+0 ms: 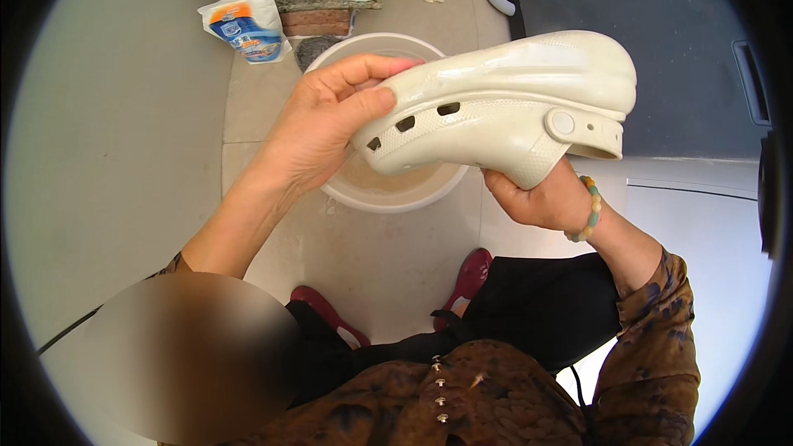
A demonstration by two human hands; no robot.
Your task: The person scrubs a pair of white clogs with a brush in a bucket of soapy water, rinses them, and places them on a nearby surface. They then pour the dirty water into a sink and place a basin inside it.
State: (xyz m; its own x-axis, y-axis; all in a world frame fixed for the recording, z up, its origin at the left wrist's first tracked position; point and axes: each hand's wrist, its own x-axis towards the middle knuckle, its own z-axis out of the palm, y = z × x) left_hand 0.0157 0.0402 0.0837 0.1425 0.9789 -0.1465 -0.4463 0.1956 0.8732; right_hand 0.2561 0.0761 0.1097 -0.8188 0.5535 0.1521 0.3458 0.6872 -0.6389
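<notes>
Upper left of the frame: a white, orange and blue pouch [245,31] stands on the floor [355,260], presumably kept within reach yet out of the way. Left of centre, the left hand [334,111] pinches the toe end of a cream clog [487,107], thumb on its near side. The clog spans centre to upper right, sole tipped toward the top, above a pale basin [392,202] that would likely catch drips. Right of centre, the right hand [549,198] grips the clog from beneath its opening; its fingertips are hidden. Holding both ends probably keeps the shoe steady. Far upper right, a dark cabinet [636,0] stands beyond the heel.
</notes>
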